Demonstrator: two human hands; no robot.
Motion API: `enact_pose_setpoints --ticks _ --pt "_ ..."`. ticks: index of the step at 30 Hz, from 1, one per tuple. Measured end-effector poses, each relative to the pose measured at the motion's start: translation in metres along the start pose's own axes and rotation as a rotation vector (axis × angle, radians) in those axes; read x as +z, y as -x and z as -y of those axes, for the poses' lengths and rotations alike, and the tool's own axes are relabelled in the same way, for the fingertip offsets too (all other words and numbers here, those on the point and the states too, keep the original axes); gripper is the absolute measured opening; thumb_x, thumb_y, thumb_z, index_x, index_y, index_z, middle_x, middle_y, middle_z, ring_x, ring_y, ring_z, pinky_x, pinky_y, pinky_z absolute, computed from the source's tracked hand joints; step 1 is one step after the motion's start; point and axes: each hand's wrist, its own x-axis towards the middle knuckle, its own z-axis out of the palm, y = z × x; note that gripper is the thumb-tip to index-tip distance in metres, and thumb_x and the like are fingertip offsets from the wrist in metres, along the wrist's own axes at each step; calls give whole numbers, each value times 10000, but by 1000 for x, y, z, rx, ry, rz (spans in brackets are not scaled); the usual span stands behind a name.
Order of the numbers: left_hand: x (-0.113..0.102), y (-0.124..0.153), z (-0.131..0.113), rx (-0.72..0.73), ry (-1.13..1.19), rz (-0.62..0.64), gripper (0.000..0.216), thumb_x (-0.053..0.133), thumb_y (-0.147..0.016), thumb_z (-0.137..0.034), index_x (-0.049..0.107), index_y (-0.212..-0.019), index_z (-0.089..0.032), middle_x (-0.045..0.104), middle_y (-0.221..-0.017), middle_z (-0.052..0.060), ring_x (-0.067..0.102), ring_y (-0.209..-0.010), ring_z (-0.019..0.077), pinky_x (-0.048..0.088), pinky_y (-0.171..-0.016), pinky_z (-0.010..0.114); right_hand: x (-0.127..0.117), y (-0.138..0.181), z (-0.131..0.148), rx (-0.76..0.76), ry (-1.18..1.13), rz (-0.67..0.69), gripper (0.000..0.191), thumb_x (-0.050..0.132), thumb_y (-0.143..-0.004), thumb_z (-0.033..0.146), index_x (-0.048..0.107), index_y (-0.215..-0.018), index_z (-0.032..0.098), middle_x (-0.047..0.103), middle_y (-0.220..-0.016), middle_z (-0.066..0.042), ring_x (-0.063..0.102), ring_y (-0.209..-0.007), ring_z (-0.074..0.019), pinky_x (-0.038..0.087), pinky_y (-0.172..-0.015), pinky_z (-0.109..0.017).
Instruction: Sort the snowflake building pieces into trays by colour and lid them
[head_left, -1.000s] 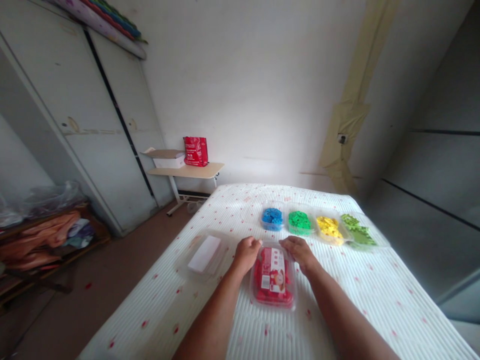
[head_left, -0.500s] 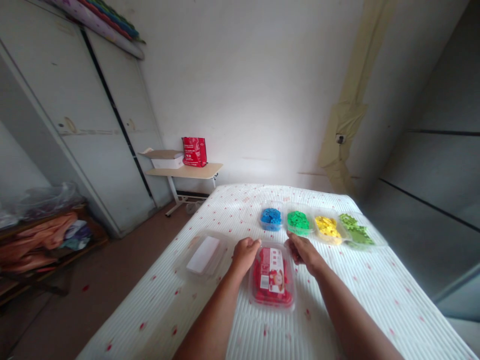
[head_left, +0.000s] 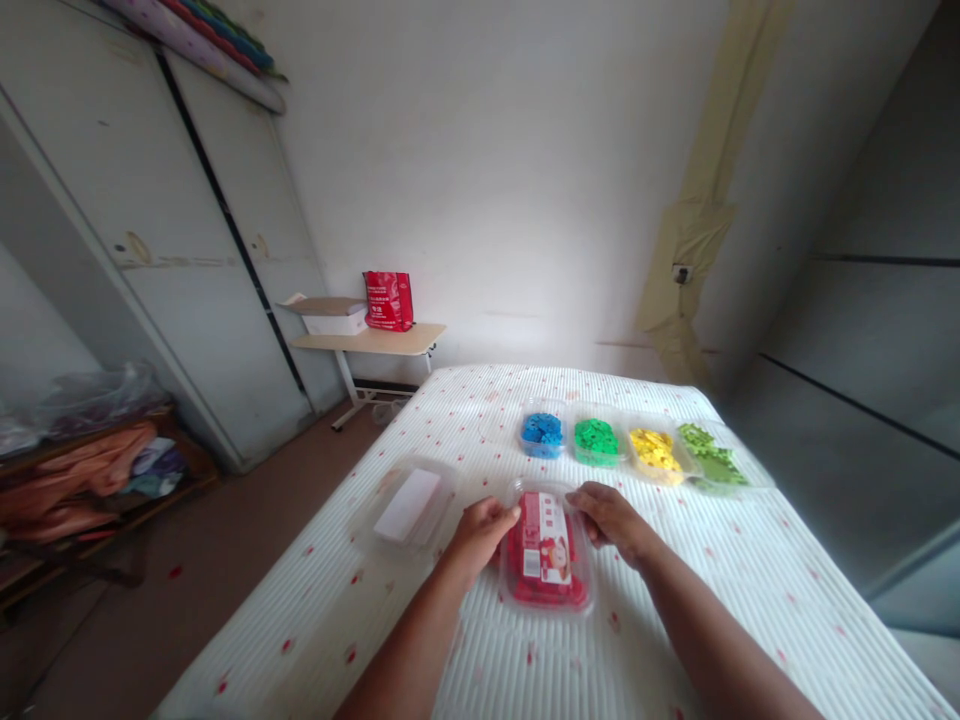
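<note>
A clear plastic container (head_left: 517, 597) of red pieces, with a printed label on top, lies on the patterned cover in front of me. My left hand (head_left: 482, 533) is closed at its left edge, thumb on the rim and the other fingers curled under or beside it. At the upper right corner, my right hand (head_left: 609, 515) pinches the rim between thumb and curled fingers. To the left lies an open clear tray (head_left: 412, 510) with a white rectangle in it. Beyond my hands stand boxes of blue pieces (head_left: 542, 432), green pieces (head_left: 597, 440) and yellow pieces (head_left: 655, 452).
At the far right of the row is a box of light green pieces (head_left: 709, 455). The bed-like surface (head_left: 360, 620) has a white ribbed cover. Against the wall, a small table (head_left: 397, 340) carries a red bag (head_left: 388, 302) and a white box (head_left: 334, 318).
My right hand has moved down and inward along the container's right rim, and my left hand has slid down its left edge. The container has barely moved.
</note>
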Motion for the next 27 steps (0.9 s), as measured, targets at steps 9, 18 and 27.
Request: enact_pose_setpoints --ticks 9,18,27 --pt "9 -3 13 -135 225 -45 410 662 -596 -508 411 -603 -183 466 -479 -72 409 -394 67 277 -397 186 6 -1 -2 -46 -35 -34 298 537 -705 405 381 -544 208 399 -338 83 327 -304 -54 218 -370 -209" --pt "15 0 12 -94 293 -126 361 671 -582 -428 407 -564 -183 414 -425 -84 354 -355 55 219 -370 187 9 -2 -5 -57 -78 -74 283 554 -661 382 374 -521 213 377 -332 85 304 -310 -49 209 -366 -211" --pt "23 0 14 33 258 -260 353 647 -588 -397 364 -544 -189 394 -456 -84 360 -430 57 265 -441 196 14 18 3 38 10 -109 315 527 -704 503 442 -665 203 418 -416 76 400 -359 -79 280 -364 -199"
